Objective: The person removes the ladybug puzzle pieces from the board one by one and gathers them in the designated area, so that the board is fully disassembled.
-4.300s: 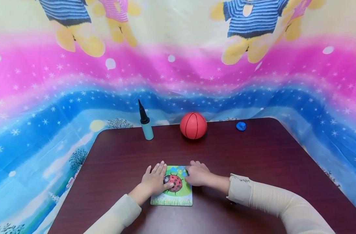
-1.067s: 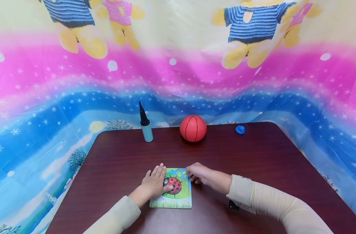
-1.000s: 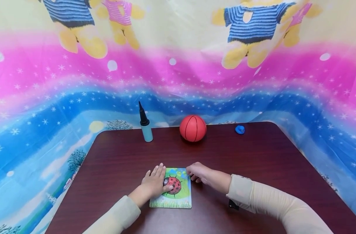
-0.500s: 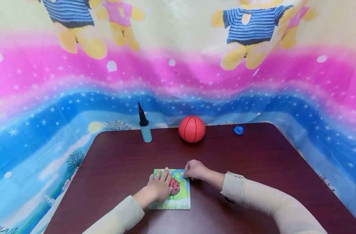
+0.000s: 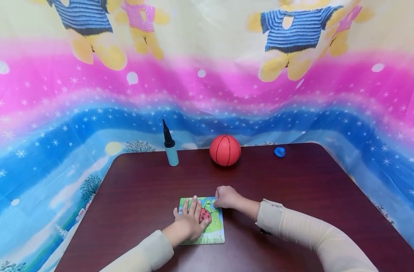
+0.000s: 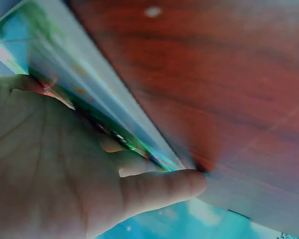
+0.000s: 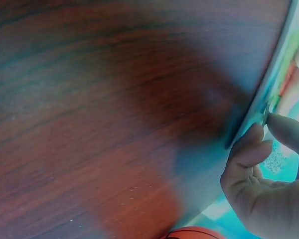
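Ladybug puzzle (image 5: 215, 227) lies flat on the table (image 5: 268, 177) before me — roughly square, no clear long axis, its top pointing away. My left hand (image 5: 189, 221) spreads over it; my right hand (image 5: 228, 197) seems to pinch 1 corner piece (image 5: 214, 204) — prying or seating, I can't tell. Next calls for steady fingertips.

A dark reddish-brown, wood-grained tabletop (image 5: 278, 181) with rounded far corners stands before a printed cloth backdrop (image 5: 200, 92), which hangs in soft folds behind the far edge and continues past the left and right edges. The cloth grades from cream through pink to blue, scattered with white snowflakes. Yellow figures (image 5: 292, 34) in striped tops appear high above the far edge. Light leaves a pale sheen (image 5: 241, 258) on the tabletop's near part.
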### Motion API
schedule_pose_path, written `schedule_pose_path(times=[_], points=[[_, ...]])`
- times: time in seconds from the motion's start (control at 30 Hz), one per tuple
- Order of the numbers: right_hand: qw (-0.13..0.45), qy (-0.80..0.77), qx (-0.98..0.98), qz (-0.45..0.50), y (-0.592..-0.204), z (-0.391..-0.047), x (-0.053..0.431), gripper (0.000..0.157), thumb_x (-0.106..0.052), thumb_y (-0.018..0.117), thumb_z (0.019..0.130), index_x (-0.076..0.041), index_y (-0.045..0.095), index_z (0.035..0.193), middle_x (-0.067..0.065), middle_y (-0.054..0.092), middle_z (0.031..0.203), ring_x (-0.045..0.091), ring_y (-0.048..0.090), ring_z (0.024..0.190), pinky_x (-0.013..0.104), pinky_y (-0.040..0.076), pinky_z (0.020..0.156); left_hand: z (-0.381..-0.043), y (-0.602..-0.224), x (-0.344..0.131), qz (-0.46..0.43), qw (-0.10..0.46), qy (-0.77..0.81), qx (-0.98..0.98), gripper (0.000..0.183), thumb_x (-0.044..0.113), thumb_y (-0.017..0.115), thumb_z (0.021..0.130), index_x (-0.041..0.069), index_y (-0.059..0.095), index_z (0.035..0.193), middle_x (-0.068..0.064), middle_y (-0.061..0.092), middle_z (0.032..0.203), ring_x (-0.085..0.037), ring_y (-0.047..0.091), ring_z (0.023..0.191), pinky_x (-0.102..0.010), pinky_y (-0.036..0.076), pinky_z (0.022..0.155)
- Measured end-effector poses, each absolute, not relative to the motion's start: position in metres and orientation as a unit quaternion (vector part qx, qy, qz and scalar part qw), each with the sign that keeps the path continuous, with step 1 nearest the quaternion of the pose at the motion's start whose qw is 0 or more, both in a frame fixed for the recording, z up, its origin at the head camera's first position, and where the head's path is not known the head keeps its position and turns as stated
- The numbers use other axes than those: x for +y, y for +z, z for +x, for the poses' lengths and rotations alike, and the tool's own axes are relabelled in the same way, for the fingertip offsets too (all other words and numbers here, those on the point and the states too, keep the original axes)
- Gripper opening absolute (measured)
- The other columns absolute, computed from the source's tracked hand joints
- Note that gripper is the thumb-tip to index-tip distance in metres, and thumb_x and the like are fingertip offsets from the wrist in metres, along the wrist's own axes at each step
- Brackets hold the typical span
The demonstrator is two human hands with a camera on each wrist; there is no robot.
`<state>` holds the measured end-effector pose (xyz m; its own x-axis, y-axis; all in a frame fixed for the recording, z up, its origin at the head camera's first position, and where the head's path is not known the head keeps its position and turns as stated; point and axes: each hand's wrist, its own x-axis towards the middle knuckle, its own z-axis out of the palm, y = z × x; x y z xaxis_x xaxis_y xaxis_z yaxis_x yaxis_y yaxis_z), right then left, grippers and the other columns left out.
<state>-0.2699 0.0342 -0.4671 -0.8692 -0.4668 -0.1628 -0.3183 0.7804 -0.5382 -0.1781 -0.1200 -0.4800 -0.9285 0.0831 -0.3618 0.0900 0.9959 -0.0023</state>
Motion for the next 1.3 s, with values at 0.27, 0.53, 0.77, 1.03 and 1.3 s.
schedule_pose_path(times=[0.27,0.53,0.77,1.03,1.3], points=[[0.209,-0.337,0.901,-0.175,-0.458,-0.267,0.043,0.023,-0.007,0.074,0.074,-0.009,0.052,0.071,0.005,0.056,0.056,0.018,0.056,0.048,0.025,0.041,0.042,-0.178,-0.482,-0.114,0.065,0.169,-0.026,0.983,0.075,0.061,0.024,0.095,0.014,0.014,0.153,-0.004,0.002,0.159,-0.03,0.007,0.144,-0.057,0.021,0.108],[0.244,-0.374,0.877,-0.177,-0.45,-0.259,0.058,0.023,-0.007,0.074,0.077,-0.01,0.052,0.072,0.002,0.054,0.059,0.021,0.058,0.051,0.027,0.041,0.043,-0.177,-0.483,-0.11,0.078,0.17,-0.005,0.982,0.074,0.06,0.026,0.096,0.013,0.015,0.152,-0.005,0.004,0.159,-0.03,0.008,0.144,-0.057,0.02,0.109],[0.253,-0.434,0.851,-0.156,-0.438,-0.264,0.095,0.021,-0.007,0.073,0.076,-0.008,0.052,0.077,0.003,0.057,0.064,0.021,0.06,0.056,0.027,0.037,0.046,-0.176,-0.482,-0.106,0.08,0.177,-0.012,0.981,0.074,0.06,0.023,0.096,0.013,0.011,0.153,-0.005,0.001,0.159,-0.03,0.006,0.144,-0.056,0.018,0.11],[0.23,-0.452,0.858,-0.087,-0.421,-0.282,0.173,0.02,-0.014,0.072,0.082,-0.006,0.054,0.085,0.007,0.061,0.078,0.024,0.06,0.066,0.03,0.042,0.053,-0.178,-0.478,-0.109,0.09,0.156,-0.001,0.984,0.075,0.06,0.026,0.096,0.012,0.014,0.152,-0.006,0.004,0.159,-0.031,0.007,0.144,-0.057,0.019,0.109],[0.202,-0.46,0.864,-0.024,-0.428,-0.302,0.23,0.017,-0.02,0.067,0.087,-0.005,0.059,0.092,0.006,0.061,0.082,0.022,0.058,0.069,0.03,0.042,0.056,-0.173,-0.48,-0.118,0.075,0.161,0.033,0.984,0.075,0.057,0.031,0.097,0.009,0.014,0.152,-0.008,0.005,0.159,-0.033,0.007,0.144,-0.061,0.016,0.108]])
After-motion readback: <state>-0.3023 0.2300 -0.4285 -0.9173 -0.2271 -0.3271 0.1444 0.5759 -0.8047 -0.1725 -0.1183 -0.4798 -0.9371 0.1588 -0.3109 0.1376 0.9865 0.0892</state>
